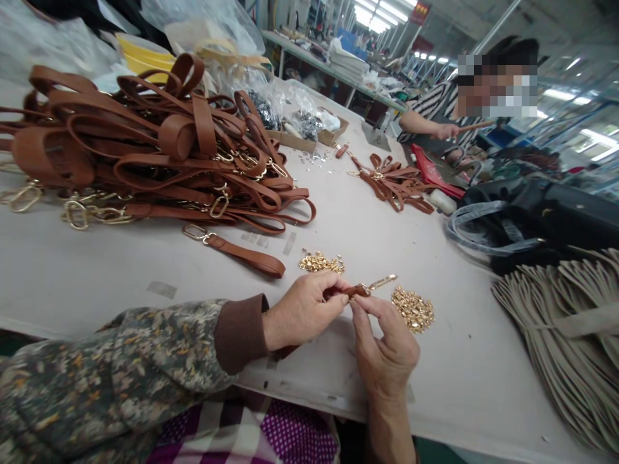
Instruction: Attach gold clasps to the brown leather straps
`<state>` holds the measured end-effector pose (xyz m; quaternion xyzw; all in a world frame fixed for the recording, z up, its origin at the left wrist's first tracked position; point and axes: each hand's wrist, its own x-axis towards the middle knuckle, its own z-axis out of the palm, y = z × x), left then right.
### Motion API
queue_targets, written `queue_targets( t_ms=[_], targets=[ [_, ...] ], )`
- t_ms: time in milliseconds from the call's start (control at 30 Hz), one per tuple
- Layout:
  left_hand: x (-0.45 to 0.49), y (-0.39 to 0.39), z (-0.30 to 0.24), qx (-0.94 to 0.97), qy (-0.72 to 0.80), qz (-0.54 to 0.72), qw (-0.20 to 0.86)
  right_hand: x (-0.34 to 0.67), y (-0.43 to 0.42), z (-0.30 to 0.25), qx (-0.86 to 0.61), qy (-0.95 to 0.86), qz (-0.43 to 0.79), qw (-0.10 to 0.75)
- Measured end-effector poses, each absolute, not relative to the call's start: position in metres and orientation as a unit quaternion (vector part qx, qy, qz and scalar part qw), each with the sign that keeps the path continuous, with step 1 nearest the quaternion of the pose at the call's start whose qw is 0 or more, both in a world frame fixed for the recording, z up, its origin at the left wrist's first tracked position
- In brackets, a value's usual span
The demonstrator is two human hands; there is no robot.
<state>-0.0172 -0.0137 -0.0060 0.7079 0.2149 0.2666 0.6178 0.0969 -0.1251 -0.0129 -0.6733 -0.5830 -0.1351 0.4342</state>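
My left hand is closed around a brown leather wrist strap, close to its gold clasp. Pinched fingers of my right hand meet the strap's underside beside the left thumb. Whether a small piece sits between those right fingertips is too small to make out. Just beyond my left hand lies a pile of small gold rivets. Another heap of gold rivet parts is right of my right hand. One finished-looking strap with a gold clasp rests on the table to the left.
A large stack of brown straps covers the left of the table. A smaller strap bunch lies farther back. Black bags and bundled beige strips stand at right. A co-worker holds a stick-like tool across the table.
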Motion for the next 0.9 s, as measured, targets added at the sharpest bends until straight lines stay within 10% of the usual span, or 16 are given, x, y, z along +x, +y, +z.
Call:
queue_targets(
  t_ms=[433,900],
  targets=[
    [-0.023,-0.018,-0.004,0.775,0.115,0.265,0.563,0.07,-0.131,-0.034,-0.672,-0.279,0.09,0.68],
    [-0.054,-0.01,0.004,0.853,0.207,0.23,0.42,0.076,-0.253,-0.009,-0.78,-0.196,-0.098,0.587]
  ],
)
